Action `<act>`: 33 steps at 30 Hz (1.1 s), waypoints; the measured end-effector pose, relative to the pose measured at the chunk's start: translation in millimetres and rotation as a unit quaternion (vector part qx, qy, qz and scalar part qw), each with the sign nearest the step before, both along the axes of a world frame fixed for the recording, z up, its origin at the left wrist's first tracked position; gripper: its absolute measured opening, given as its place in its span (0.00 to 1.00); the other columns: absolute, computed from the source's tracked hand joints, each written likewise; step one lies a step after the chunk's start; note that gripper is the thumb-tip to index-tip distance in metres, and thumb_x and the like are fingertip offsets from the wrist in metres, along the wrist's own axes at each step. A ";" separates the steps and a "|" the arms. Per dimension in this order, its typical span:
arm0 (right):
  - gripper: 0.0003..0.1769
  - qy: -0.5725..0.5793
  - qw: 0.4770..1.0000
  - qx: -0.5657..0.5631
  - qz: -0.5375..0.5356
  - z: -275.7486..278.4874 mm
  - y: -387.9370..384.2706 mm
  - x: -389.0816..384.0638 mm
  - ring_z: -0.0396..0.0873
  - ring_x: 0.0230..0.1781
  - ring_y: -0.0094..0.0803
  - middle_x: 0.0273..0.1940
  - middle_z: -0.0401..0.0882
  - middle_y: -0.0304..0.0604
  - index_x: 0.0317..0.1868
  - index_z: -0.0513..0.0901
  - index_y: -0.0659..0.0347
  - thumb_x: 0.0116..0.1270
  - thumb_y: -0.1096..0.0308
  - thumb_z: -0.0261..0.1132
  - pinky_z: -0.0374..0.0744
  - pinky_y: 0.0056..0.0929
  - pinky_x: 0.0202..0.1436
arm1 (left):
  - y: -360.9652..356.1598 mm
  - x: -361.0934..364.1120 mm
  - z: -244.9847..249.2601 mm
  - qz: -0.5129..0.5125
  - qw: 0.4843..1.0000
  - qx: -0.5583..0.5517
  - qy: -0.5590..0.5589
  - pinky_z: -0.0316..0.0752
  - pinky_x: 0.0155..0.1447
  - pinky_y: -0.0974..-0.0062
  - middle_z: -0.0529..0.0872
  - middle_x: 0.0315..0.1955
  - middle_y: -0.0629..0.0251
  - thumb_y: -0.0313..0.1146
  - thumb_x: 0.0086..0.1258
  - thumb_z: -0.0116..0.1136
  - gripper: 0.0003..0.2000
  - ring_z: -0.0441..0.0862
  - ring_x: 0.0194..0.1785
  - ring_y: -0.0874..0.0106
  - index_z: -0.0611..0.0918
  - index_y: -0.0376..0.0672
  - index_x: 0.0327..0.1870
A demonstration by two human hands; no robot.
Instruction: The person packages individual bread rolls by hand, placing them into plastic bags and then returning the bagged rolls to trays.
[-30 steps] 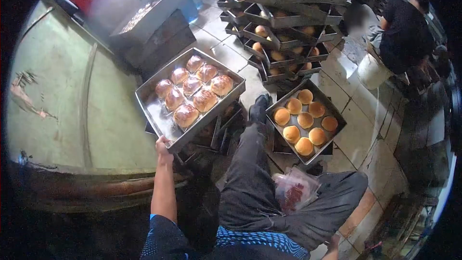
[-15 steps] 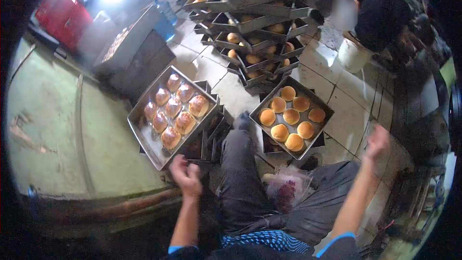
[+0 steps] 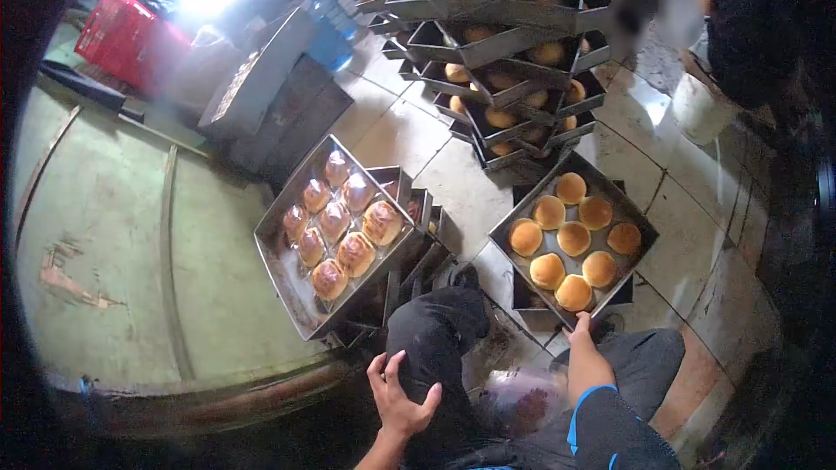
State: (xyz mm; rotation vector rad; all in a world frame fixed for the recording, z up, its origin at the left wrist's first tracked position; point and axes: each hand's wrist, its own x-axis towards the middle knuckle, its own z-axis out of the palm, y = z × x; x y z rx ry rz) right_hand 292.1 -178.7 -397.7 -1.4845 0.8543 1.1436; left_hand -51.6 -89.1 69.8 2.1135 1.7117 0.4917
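At the near corner of a metal baking tray (image 3: 527, 271) my right hand (image 3: 581, 331) has its fingers closed on the rim. Round golden buns (image 3: 573, 238) lie spaced out in that tray. My left hand (image 3: 405, 396) hangs over my lap with its fingers spread and curved, holding nothing. Up and to its left, a second baking tray (image 3: 300, 294) sits tilted, filled with glossy, darker brown buns (image 3: 333, 222). A clear plastic bag (image 3: 522, 400) with something dark red inside lies by my legs, partly blurred.
Tall crisscrossed stacks of bun-filled trays (image 3: 522, 61) stand ahead. Green boards (image 3: 113, 252) lie at left, with a red crate (image 3: 131, 39) and blue water bottle (image 3: 331, 30) behind. A white bucket (image 3: 701, 109) and a person in dark clothes (image 3: 749, 26) are at upper right.
My right hand has come in from the right and taken hold of the golden buns' tray corner. My left hand has moved away from the glossy buns' tray, toward my lap. The view has shifted.
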 end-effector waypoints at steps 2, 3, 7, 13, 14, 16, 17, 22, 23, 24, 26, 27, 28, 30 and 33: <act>0.35 0.009 0.998 0.012 -0.057 -6.6 3.8 -1.2 0.66 0.65 0.50 0.65 0.66 0.47 0.62 0.70 0.50 0.51 0.54 0.65 0.71 0.62 0.63 | -7.1 -0.4 3.8 0.012 1.000 -0.002 -0.002 0.67 0.69 0.50 0.66 0.62 0.44 0.44 0.50 0.76 0.41 0.68 0.65 0.45 0.71 0.48 0.67; 0.31 0.010 0.998 -0.002 -0.060 15.5 8.4 -0.7 0.67 0.62 0.48 0.61 0.69 0.46 0.58 0.72 0.49 0.52 0.53 0.64 0.72 0.61 0.62 | -12.7 -1.8 5.9 0.021 1.000 0.000 0.001 0.67 0.68 0.50 0.66 0.62 0.44 0.44 0.50 0.76 0.41 0.68 0.65 0.45 0.71 0.48 0.67; 0.25 -0.012 0.999 -0.013 0.036 43.6 8.4 6.5 0.74 0.48 0.46 0.52 0.73 0.46 0.54 0.74 0.50 0.56 0.53 0.58 0.80 0.50 0.47 | -44.0 -12.1 4.5 0.073 0.997 0.013 -0.024 0.67 0.68 0.50 0.67 0.61 0.46 0.45 0.51 0.76 0.41 0.68 0.65 0.45 0.70 0.49 0.68; 0.23 -0.168 0.983 0.062 0.043 175.3 57.1 14.0 0.77 0.50 0.45 0.56 0.76 0.48 0.58 0.73 0.54 0.67 0.52 0.55 0.82 0.47 0.39 | -91.2 -35.5 5.7 0.135 0.987 0.039 -0.082 0.67 0.71 0.51 0.65 0.66 0.44 0.45 0.55 0.74 0.38 0.66 0.70 0.43 0.71 0.55 0.70; 0.23 -0.209 0.974 0.069 0.056 224.7 63.2 9.1 0.77 0.52 0.45 0.58 0.76 0.47 0.60 0.72 0.53 0.68 0.53 0.55 0.82 0.47 0.39 | -96.1 -39.6 4.8 0.140 0.985 0.037 -0.095 0.67 0.71 0.51 0.66 0.65 0.44 0.45 0.55 0.74 0.38 0.67 0.68 0.43 0.71 0.54 0.70; 0.25 -0.221 0.974 0.040 0.026 319.4 57.6 4.4 0.80 0.49 0.45 0.56 0.78 0.52 0.58 0.74 0.62 0.62 0.61 0.61 0.84 0.47 0.37 | -99.7 -50.9 3.1 0.109 0.987 0.090 -0.082 0.68 0.69 0.52 0.67 0.63 0.46 0.44 0.55 0.74 0.37 0.70 0.65 0.45 0.72 0.51 0.68; 0.23 -0.236 0.965 0.105 0.043 338.4 36.1 2.4 0.82 0.45 0.46 0.52 0.79 0.53 0.55 0.75 0.64 0.61 0.63 0.61 0.84 0.49 0.35 | -100.6 -57.6 -0.6 0.106 0.987 0.088 -0.084 0.68 0.69 0.52 0.67 0.63 0.45 0.44 0.55 0.74 0.37 0.69 0.65 0.44 0.71 0.51 0.68; 0.08 -0.227 0.930 0.289 0.013 393.4 -67.5 -44.7 0.82 0.28 0.43 0.35 0.80 0.47 0.37 0.77 0.64 0.59 0.71 0.56 0.85 0.50 0.33 | -83.1 -81.8 -20.7 0.111 0.991 0.060 -0.040 0.65 0.70 0.47 0.66 0.62 0.43 0.45 0.57 0.72 0.38 0.65 0.67 0.42 0.68 0.50 0.70; 0.04 -0.215 0.923 0.320 0.007 395.5 -85.2 -55.6 0.81 0.25 0.42 0.31 0.78 0.46 0.31 0.76 0.62 0.59 0.72 0.56 0.85 0.48 0.33 | -82.3 -85.0 -15.9 0.107 0.992 0.038 -0.057 0.63 0.70 0.45 0.65 0.62 0.43 0.45 0.58 0.72 0.38 0.63 0.68 0.41 0.67 0.52 0.70; 0.05 -0.204 0.913 0.353 0.007 397.2 -98.5 -58.9 0.79 0.23 0.41 0.28 0.77 0.44 0.26 0.75 0.59 0.58 0.72 0.56 0.84 0.46 0.32 | -82.0 -84.4 -15.8 0.103 0.991 0.057 -0.066 0.63 0.71 0.45 0.65 0.62 0.43 0.45 0.57 0.72 0.38 0.64 0.68 0.41 0.68 0.53 0.70; 0.09 -0.221 0.878 0.415 0.088 376.4 -113.6 -43.6 0.84 0.36 0.56 0.31 0.79 0.56 0.23 0.68 0.56 0.59 0.64 0.52 0.86 0.58 0.44 | -87.1 -87.5 -17.8 0.104 0.987 0.089 -0.081 0.63 0.71 0.46 0.66 0.62 0.43 0.46 0.57 0.72 0.38 0.64 0.67 0.41 0.68 0.54 0.70; 0.11 -0.316 0.854 0.392 0.129 390.9 -105.1 -57.7 0.80 0.30 0.48 0.27 0.76 0.51 0.20 0.65 0.54 0.60 0.65 0.51 0.84 0.49 0.40 | -89.8 -86.3 -15.0 0.118 0.985 0.079 -0.098 0.63 0.71 0.46 0.66 0.63 0.44 0.46 0.57 0.72 0.38 0.65 0.67 0.41 0.70 0.55 0.70; 0.14 -0.366 0.817 0.408 0.179 426.4 -97.8 -77.6 0.74 0.27 0.32 0.26 0.73 0.40 0.21 0.67 0.55 0.64 0.63 0.57 0.78 0.35 0.34 | -94.1 -86.8 -16.2 0.125 0.983 0.079 -0.105 0.63 0.71 0.45 0.66 0.63 0.44 0.46 0.56 0.72 0.37 0.65 0.67 0.42 0.70 0.54 0.70; 0.17 -0.655 0.633 0.242 0.335 467.8 -58.5 -128.5 0.69 0.30 0.21 0.27 0.71 0.32 0.22 0.69 0.55 0.65 0.61 0.66 0.74 0.29 0.33 | -92.7 -92.7 -18.1 0.142 0.979 0.087 -0.117 0.64 0.70 0.45 0.67 0.63 0.44 0.46 0.56 0.73 0.37 0.66 0.66 0.42 0.71 0.54 0.69; 0.10 -0.469 0.759 0.384 0.238 495.8 21.7 -166.3 0.71 0.20 0.33 0.22 0.67 0.39 0.17 0.68 0.59 0.55 0.76 0.54 0.81 0.35 0.30 | -98.6 -109.9 -19.9 0.145 0.976 0.071 -0.145 0.62 0.70 0.43 0.65 0.64 0.42 0.44 0.58 0.72 0.35 0.65 0.66 0.41 0.71 0.54 0.69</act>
